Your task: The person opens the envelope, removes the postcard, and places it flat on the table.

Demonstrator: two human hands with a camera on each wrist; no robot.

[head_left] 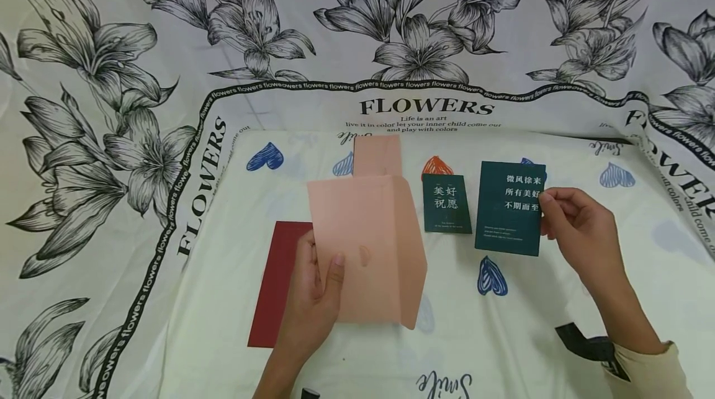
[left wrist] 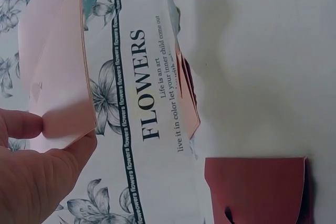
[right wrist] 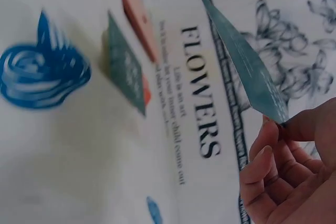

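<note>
My left hand holds a pink envelope by its left side, thumb on the front face. The envelope's flap stands open at the right. A dark green card with white Chinese writing is pinched by its right edge in my right hand; the right wrist view shows this card raised above the cloth. Nearby lies a smaller green card, also with white characters. Under the left hand and envelope is a dark red envelope, partly hidden.
Behind the held envelope lies another pink paper piece, its lower part covered. A white cloth printed with hearts covers the surface. Around it is a flower-printed cloth with a black wavy border.
</note>
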